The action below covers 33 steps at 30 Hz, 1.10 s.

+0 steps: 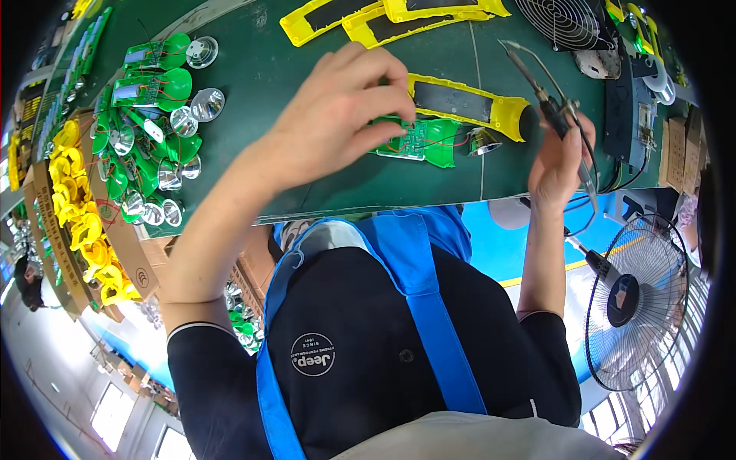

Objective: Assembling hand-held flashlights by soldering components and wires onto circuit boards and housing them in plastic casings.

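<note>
Green flashlight half-shell with its circuit board and red wires lies open on the dark green bench, just in front of a yellow shell that holds a black panel. A silver reflector sits at the green shell's right end. The left hand rests over the green shell's left part, fingertips pressed down on the board area, pinning it rather than closing around it. The right hand, to the right of the green shell and clear of it, is closed around a soldering iron whose tip points up and away from the board.

By my reading the work on this piece is midway: the board and wires are in place, but the shell is not yet closed. To the left of the green shell, a heap of similar green assemblies with reflectors waits, beside a box of yellow parts. 2 more yellow shells lie beyond it.
</note>
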Tool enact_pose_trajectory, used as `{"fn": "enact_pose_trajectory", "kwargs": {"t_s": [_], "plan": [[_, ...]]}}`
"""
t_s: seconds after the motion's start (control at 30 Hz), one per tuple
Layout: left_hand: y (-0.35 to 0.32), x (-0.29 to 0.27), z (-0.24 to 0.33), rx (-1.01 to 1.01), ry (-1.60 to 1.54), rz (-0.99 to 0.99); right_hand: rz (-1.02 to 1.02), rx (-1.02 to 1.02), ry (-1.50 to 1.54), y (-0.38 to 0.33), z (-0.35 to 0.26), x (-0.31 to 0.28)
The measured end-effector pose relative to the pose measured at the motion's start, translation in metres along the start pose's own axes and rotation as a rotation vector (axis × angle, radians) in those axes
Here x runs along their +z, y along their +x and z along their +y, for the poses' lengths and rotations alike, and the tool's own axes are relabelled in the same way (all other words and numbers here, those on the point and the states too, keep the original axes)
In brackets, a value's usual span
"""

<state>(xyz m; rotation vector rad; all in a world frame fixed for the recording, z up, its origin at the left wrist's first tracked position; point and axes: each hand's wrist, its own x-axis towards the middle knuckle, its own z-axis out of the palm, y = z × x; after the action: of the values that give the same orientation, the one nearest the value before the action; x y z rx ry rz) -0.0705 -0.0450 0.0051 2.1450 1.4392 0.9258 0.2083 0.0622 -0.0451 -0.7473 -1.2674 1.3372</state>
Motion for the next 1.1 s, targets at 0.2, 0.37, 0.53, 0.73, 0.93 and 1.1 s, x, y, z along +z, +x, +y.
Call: {"fn": "enact_pose_trajectory", "kwargs": {"t_s": [0.2, 0.37, 0.53, 0.73, 0.93, 1.1], "plan": [[-0.008, 0.027, 0.005, 0.033, 0.020, 0.106, -0.083, 0.063, 0.102, 0.016, 0.005, 0.014], [-0.013, 0.022, 0.004, -0.033, 0.047, 0.132, -0.086, 0.056, 0.142, 0.016, 0.005, 0.019], [0.004, 0.037, 0.013, 0.073, 0.176, 0.149, -0.143, 0.106, 0.198, 0.019, 0.016, 0.024], [0.024, 0.060, 0.030, -0.083, 0.231, 0.273, -0.249, 0.249, 0.232, 0.000, 0.012, 0.049], [0.026, 0.059, 0.028, -0.172, 0.391, 0.202, -0.250, 0.253, 0.242, 0.007, 0.000, 0.022], [0.037, 0.052, 0.031, -0.286, 0.427, -0.035, -0.314, 0.470, 0.050, 0.039, -0.017, -0.015]]}}
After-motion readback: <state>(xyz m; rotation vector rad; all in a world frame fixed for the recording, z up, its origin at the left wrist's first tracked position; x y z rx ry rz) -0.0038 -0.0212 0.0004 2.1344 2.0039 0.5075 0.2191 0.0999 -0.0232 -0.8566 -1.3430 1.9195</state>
